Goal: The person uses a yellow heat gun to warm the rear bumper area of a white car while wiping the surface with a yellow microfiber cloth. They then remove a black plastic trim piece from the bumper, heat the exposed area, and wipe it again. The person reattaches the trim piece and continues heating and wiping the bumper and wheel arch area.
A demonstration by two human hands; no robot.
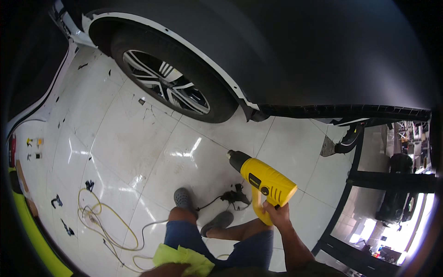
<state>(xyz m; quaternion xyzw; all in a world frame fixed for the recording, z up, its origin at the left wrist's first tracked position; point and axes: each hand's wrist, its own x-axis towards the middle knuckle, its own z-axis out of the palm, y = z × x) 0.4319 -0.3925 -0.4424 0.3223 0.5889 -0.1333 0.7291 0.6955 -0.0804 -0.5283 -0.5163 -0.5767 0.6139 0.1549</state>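
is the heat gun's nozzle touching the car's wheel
No, the yellow heat gun in the right hand points its nozzle over white floor tiles, well apart from the wheel.

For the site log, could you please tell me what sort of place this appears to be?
Most likely a car workshop or wrapping bay. A matte dark car stands on a white tiled floor, the right hand holds a yellow heat gun, and a yellow cable lies on the floor.

One yellow plastic heat gun with a black nozzle (263, 177), one dark matte car body (323, 51), one spoked alloy wheel (166, 82), two grey clogs (184, 199), one yellow-green cloth (184, 259), one pale yellow coiled cable (106, 221)
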